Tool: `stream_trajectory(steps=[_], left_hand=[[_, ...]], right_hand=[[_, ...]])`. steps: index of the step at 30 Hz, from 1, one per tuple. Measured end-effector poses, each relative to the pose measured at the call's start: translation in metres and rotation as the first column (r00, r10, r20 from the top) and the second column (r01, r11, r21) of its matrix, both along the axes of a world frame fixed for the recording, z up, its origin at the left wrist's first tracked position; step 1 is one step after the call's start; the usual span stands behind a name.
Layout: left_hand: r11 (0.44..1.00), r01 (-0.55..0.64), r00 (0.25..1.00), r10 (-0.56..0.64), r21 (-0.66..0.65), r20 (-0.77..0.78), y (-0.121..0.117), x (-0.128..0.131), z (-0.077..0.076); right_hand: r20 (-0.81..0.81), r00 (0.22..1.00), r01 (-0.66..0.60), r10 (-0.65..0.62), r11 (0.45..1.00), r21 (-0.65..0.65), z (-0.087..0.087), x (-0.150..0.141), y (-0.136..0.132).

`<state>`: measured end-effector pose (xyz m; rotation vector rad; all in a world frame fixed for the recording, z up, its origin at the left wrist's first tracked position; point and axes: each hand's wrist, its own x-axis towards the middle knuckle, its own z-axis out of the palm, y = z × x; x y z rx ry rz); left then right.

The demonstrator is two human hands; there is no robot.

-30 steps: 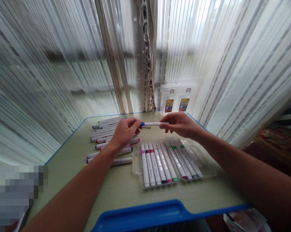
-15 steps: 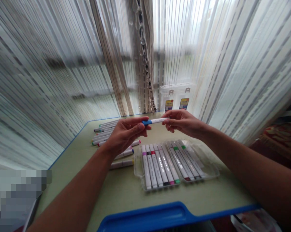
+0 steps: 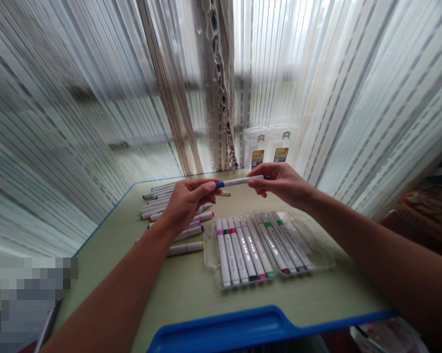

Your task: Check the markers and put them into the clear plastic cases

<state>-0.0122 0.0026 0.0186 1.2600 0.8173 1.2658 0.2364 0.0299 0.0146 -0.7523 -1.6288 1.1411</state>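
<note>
I hold a white marker with blue caps [image 3: 237, 182] level above the table, one end in each hand. My left hand [image 3: 189, 198] pinches its blue left end with thumb and fingers. My right hand [image 3: 279, 181] grips the other end, fingers curled round it. Below lies an open clear plastic case [image 3: 318, 255] with several markers [image 3: 243, 249] laid side by side in it. To the left, several loose markers [image 3: 162, 203] lie in a row on the pale green table [image 3: 180, 289], partly behind my left hand.
Two upright clear marker boxes [image 3: 270, 147] with coloured labels stand at the table's far edge against striped sheer curtains. A blue handle-shaped edge [image 3: 221, 328] runs along the near side. A blurred patch sits at the lower left.
The marker has risen slightly and tilted, right end higher. My left fingers shifted on its blue end while the right hand moved up and a little right.
</note>
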Motion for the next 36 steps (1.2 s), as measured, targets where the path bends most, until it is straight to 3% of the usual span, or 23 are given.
stream_trajectory(steps=[23, 36], left_hand=[[0.994, -0.005, 0.980, 0.026, 0.106, -0.198, 0.001, 0.004, -0.008], [0.984, 0.015, 0.947, 0.044, 0.179, -0.318, -0.009, 0.018, -0.006]], right_hand=[[0.075, 0.997, -0.027, 0.028, 1.000, -0.010, 0.006, -0.007, -0.011], [0.246, 0.969, 0.015, -0.035, 0.996, 0.083, 0.008, -0.016, -0.023]])
